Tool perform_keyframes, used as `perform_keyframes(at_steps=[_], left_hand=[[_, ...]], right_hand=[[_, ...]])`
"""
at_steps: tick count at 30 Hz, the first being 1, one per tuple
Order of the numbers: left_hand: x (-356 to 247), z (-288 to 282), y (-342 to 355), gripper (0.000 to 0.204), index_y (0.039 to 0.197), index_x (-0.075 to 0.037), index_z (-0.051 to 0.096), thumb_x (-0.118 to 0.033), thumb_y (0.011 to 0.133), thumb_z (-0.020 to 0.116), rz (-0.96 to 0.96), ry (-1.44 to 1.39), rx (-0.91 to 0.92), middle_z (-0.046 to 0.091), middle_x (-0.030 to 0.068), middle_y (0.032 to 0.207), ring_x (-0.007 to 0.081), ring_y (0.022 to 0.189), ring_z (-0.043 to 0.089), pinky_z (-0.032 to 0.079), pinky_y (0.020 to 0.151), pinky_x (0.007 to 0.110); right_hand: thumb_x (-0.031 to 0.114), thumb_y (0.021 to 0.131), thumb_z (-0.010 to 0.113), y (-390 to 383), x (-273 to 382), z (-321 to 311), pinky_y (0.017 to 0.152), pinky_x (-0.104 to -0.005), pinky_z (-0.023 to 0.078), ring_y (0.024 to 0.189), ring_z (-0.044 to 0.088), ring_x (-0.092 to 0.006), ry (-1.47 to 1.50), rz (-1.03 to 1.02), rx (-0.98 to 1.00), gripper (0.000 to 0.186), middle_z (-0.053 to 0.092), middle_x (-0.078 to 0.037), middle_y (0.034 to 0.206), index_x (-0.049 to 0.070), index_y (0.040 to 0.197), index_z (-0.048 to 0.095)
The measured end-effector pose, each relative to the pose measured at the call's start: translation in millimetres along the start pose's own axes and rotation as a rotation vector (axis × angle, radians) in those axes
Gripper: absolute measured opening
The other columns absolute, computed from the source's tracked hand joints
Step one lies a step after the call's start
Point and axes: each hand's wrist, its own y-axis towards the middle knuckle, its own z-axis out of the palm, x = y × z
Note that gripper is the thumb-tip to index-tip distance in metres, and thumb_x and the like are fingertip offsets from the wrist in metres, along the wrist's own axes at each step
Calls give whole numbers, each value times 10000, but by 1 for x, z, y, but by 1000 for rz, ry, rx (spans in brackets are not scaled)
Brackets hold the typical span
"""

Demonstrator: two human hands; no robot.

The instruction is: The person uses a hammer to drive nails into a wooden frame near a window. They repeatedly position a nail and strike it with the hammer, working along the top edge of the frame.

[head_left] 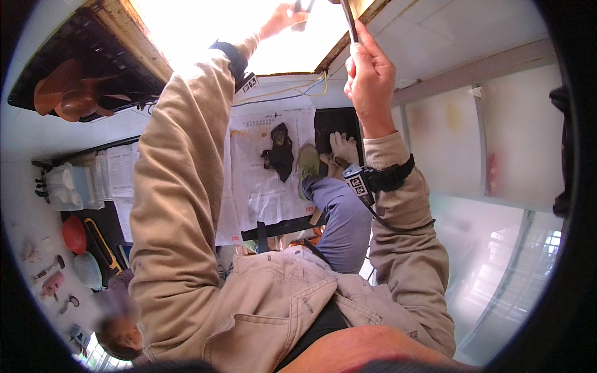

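Both my arms reach up toward a bright opening with a rusty, stained frame (333, 56). At its upper part my left hand (280, 22) is closed on a dark object (301, 18), washed out by glare and hard to make out. My right hand (372, 81), at the opening's right side, grips a long, thin dark bar (348, 18), with the index finger stretched along it. Yellow and blue wires (317, 87) run below the frame. A dark panel with a reddish-brown fan (78, 102) is at the opening's left.
Below are paper sheets (249, 193) with a dark scrap (280, 155), gloves (342, 146) and my shoe (309, 160). At left are clear containers (68, 186), a red bowl (73, 235) and a saw (102, 245). A person (121, 336) is at lower left; frosted panels (516, 143) line the right.
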Motion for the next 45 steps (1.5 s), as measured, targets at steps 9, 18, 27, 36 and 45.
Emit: perform_keyframes(at_steps=[9, 18, 27, 36, 45], left_hand=[[-13, 9, -11, 279, 1007, -58, 740, -321, 919, 715, -62, -18, 42, 717, 41, 844, 120, 780, 627, 511, 717, 309], [-11, 9, -10, 271, 1007, -76, 739, -330, 914, 724, -34, -17, 55, 705, 28, 839, 121, 783, 611, 507, 725, 323], [-15, 12, -13, 282, 1022, -72, 744, -332, 917, 718, -43, 60, 26, 720, 64, 863, 140, 798, 622, 504, 729, 332], [-15, 14, -12, 292, 1005, -51, 725, -329, 915, 721, -74, 25, 20, 726, 68, 860, 131, 795, 641, 526, 697, 327], [-18, 18, -13, 237, 1002, -53, 731, -273, 915, 720, -63, -91, 33, 700, 37, 827, 97, 746, 598, 508, 676, 282]], right_hand=[[123, 1024, 462, 1, -6, -2, 373, -174, 291, 463, 309, -2, -94, -22, 13, 398, 425, 63, 628, 117, 1412, 550], [106, 1002, 486, 0, -5, -2, 465, -201, 287, 547, 340, 4, -58, -14, 4, 392, 460, 90, 679, -2, 1369, 567], [103, 997, 496, 1, -7, 1, 463, -206, 296, 545, 349, -2, -56, -17, -6, 393, 456, 87, 668, -2, 1369, 567], [74, 987, 498, 5, -4, 10, 482, -237, 312, 557, 346, -34, -209, -202, -47, 393, 421, 63, 641, 31, 1368, 579], [92, 991, 502, 14, -4, 29, 498, -241, 343, 574, 373, -47, 12, -27, -69, 380, 479, 57, 675, -27, 1344, 576]])
